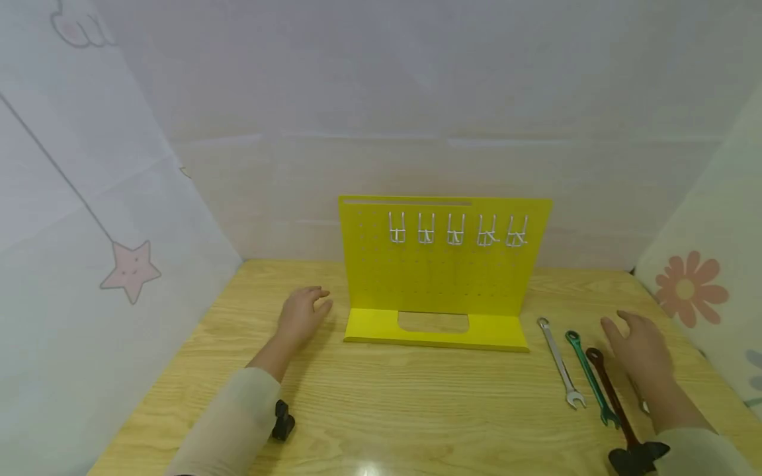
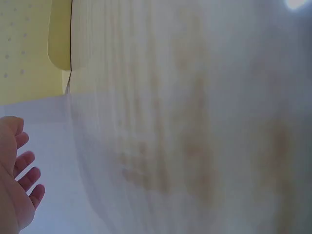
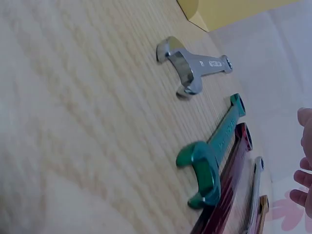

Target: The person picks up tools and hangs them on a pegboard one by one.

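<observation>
My left hand (image 1: pixel 299 317) is over the table left of a yellow pegboard stand (image 1: pixel 440 264), holding nothing. Its fingers are loosely bent in the left wrist view. At the right, my right hand (image 1: pixel 644 349) hangs above the wrenches with thumb and fingers apart, nothing between them. Nearest the stand lies a silver combination wrench (image 1: pixel 558 360); a green wrench (image 1: pixel 589 373) and a dark red wrench (image 1: pixel 610 390) follow to its right. Partly hidden under my right hand, another silver wrench (image 3: pixel 256 190) and a bronze-coloured wrench (image 3: pixel 263 209) show in the right wrist view.
Several metal hooks (image 1: pixel 455 231) hang in a row along the upper pegboard. The stand's base (image 1: pixel 369 325) has a cut-out at its middle. Pale cloth walls (image 1: pixel 393 99) close off the back and both sides of the wooden table (image 1: pixel 417 403).
</observation>
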Action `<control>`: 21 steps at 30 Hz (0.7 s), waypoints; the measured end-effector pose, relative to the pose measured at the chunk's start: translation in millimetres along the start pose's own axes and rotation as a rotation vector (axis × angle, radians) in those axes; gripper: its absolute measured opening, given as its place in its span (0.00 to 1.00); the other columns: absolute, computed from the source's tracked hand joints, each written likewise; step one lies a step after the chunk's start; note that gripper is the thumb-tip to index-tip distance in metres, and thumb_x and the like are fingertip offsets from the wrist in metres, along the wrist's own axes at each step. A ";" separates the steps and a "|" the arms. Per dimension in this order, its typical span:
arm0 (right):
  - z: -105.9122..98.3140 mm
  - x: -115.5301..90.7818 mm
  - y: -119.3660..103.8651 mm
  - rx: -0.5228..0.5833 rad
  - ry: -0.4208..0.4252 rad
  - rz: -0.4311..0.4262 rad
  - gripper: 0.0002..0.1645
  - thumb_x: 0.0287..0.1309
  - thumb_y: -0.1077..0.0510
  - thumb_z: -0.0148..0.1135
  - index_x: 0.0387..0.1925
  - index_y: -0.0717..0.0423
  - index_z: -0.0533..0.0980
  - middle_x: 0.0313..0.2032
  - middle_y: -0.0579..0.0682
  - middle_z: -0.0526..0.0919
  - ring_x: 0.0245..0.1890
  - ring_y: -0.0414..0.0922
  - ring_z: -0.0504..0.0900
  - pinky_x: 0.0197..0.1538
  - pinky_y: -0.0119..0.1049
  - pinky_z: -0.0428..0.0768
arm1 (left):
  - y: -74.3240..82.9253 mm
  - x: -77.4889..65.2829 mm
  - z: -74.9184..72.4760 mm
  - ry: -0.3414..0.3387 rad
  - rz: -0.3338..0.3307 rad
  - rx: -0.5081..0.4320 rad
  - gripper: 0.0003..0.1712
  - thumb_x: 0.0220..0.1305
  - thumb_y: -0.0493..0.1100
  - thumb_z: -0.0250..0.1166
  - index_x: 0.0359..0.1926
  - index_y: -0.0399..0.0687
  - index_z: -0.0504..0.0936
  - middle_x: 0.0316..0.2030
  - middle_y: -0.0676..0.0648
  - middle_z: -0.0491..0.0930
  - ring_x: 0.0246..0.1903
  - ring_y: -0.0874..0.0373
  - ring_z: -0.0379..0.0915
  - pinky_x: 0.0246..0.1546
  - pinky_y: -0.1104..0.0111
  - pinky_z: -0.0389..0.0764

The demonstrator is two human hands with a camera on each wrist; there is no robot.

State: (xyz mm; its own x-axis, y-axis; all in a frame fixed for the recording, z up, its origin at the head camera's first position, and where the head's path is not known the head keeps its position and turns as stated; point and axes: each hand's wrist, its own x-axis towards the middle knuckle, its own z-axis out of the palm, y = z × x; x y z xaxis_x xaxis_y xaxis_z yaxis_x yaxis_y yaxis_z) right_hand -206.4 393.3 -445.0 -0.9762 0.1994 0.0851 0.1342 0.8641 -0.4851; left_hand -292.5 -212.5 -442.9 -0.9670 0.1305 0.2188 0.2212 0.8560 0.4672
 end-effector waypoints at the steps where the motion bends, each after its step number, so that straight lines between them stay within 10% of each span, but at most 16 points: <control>1: -1.2 -3.0 2.0 0.010 0.000 0.011 0.46 0.74 0.36 0.34 0.70 0.73 0.53 0.65 0.82 0.54 0.60 0.79 0.54 0.54 0.74 0.61 | 0.8 -2.8 1.2 -0.012 -0.005 -0.031 0.23 0.71 0.49 0.57 0.61 0.41 0.78 0.63 0.36 0.74 0.65 0.37 0.65 0.64 0.43 0.65; 11: -14.2 -25.0 22.2 0.069 -0.055 0.071 0.44 0.74 0.38 0.38 0.69 0.75 0.55 0.62 0.83 0.59 0.55 0.77 0.67 0.43 0.63 0.74 | 8.4 -23.4 11.8 -0.206 -0.087 -0.371 0.19 0.68 0.47 0.63 0.56 0.45 0.82 0.49 0.45 0.82 0.41 0.54 0.73 0.36 0.66 0.76; 21: -20.1 -38.5 33.2 0.077 -0.144 0.210 0.49 0.72 0.34 0.35 0.70 0.74 0.50 0.65 0.81 0.55 0.58 0.75 0.64 0.45 0.64 0.73 | 8.4 -31.3 29.0 -0.236 -0.066 -0.497 0.18 0.63 0.41 0.68 0.52 0.39 0.83 0.49 0.42 0.84 0.42 0.57 0.75 0.40 0.70 0.76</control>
State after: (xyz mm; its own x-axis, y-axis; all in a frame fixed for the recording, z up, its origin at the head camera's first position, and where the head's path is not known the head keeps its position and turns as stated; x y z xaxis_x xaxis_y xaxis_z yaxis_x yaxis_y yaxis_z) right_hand -160.9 423.6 -446.9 -0.9433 0.2977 -0.1466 0.3282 0.7723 -0.5440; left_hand -264.0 -194.9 -470.7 -0.9703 0.2420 0.0038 0.1365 0.5342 0.8342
